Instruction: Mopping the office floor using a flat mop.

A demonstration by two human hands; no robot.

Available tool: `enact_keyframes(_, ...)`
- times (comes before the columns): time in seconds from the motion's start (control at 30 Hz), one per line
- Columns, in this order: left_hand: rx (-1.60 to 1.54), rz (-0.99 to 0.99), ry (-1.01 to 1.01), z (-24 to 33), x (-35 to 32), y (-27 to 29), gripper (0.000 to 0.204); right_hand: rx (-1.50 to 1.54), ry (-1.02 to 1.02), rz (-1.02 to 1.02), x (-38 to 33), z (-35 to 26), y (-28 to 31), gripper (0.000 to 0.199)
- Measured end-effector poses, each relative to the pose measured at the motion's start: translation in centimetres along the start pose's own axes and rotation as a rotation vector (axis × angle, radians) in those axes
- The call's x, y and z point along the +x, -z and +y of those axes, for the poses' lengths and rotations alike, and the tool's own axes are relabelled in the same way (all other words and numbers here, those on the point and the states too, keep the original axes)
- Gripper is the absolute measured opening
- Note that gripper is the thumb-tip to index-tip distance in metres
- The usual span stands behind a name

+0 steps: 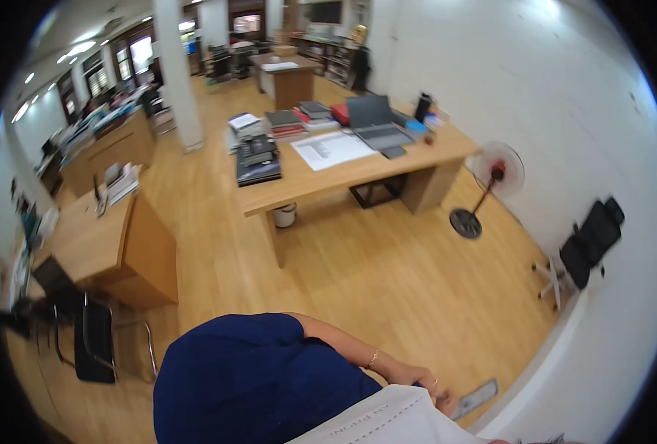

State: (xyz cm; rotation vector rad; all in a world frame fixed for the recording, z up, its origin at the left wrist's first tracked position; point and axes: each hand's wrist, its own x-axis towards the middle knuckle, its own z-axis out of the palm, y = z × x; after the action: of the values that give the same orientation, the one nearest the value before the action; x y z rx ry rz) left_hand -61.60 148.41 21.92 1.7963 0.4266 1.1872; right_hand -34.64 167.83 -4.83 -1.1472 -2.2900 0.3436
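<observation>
Wooden desk (pixel 328 181) bears laptop (pixel 376 122) (open), books (pixel 288 122).

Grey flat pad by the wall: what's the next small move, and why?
Probably ease the right hand down and right onto the grey flat pad. The hand sits just left of it, partly hidden behind a white sheet, and no grip on it shows.
</observation>
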Motion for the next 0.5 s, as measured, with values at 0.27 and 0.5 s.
enact_keyframes(0.27, 0.115, 0.149, 0.114, 7.5, -2.6, 4.8, 0.026, -0.008, 0.046, -0.364, 6.9, -8.9, -2.4, 0.012)
enact_keyframes(0.5, 0.306, 0.317, 0.253, 17.4, -6.2, 5.8, 0.018, 0.083, 0.252, -0.388, 11.5, -21.9, -6.3, 0.010)
